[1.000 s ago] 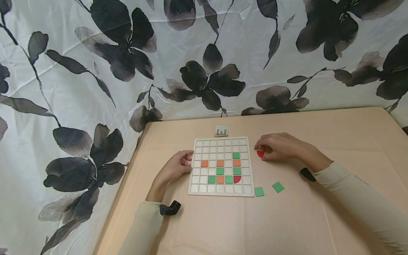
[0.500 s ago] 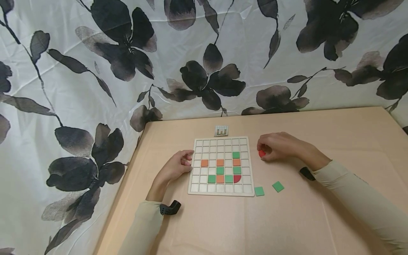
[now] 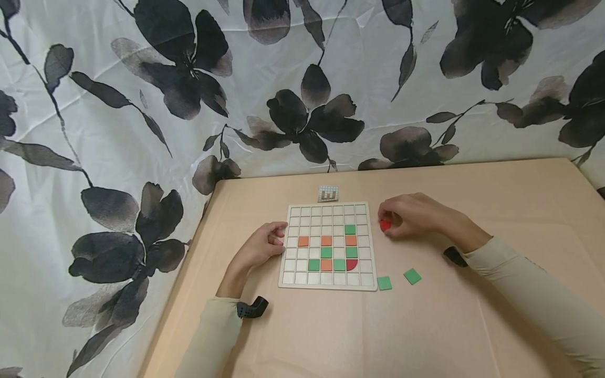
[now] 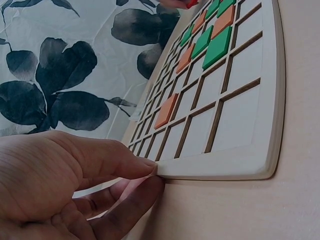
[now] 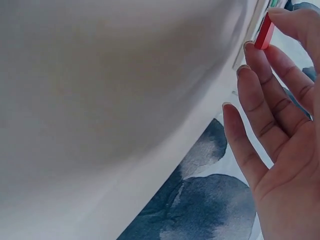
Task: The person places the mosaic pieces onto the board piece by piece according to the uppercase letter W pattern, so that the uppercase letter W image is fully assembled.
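Note:
A white grid board (image 3: 295,281) lies on the table with green and orange square tiles and one red rounded tile (image 3: 351,264) set in its cells. At its left edge my left hand (image 3: 259,247) pinches the rim, thumb on top, as the left wrist view shows near the board's corner (image 4: 250,167). My right hand (image 3: 416,215) is just right of the board and holds a small red tile (image 3: 385,225) between thumb and fingertips. In the right wrist view this red tile (image 5: 264,32) is seen edge-on, the other fingers spread loosely below it.
Two loose green tiles, one by the board's lower right corner (image 3: 384,283) and one farther right (image 3: 412,276), lie on the table (image 3: 425,336). Behind the board is a small card with a printed grid (image 3: 328,193). A floral curtain (image 3: 264,63) hangs beyond the table's back edge.
My right hand shifts slightly right, then back left toward the board, turning the red tile in its fingers. The left hand stays at the board's edge.

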{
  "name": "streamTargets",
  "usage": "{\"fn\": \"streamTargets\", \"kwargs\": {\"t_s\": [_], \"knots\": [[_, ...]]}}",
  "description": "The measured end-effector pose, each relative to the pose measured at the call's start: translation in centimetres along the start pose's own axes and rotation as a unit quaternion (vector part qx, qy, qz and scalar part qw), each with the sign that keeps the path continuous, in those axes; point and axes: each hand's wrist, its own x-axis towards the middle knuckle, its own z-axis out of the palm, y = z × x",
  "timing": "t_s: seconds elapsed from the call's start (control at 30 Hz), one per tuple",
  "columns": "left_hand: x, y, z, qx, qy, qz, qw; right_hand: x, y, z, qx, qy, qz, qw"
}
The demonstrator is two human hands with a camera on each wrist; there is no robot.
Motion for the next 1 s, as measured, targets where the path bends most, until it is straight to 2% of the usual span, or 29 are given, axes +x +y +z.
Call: {"fn": "streamTargets", "kwargs": {"t_s": [0.47, 0.7, 1.0], "knots": [[-0.1, 0.1, 0.1, 0.0, 0.001, 0.002, 1.0, 1.0, -1.7, -1.0, -0.005, 0.015, -0.026, 0.9995], [-0.1, 0.0, 0.0, -0.002, -0.001, 0.005, 1.0, 1.6, -2.8, -1.0, 0.008, 0.01, -0.043, 0.999], [0.0, 0.0, -0.1, -0.002, -0.004, 0.008, 1.0, 2.5, -4.2, -0.9, -0.002, 0.002, -0.058, 0.9983]]}}
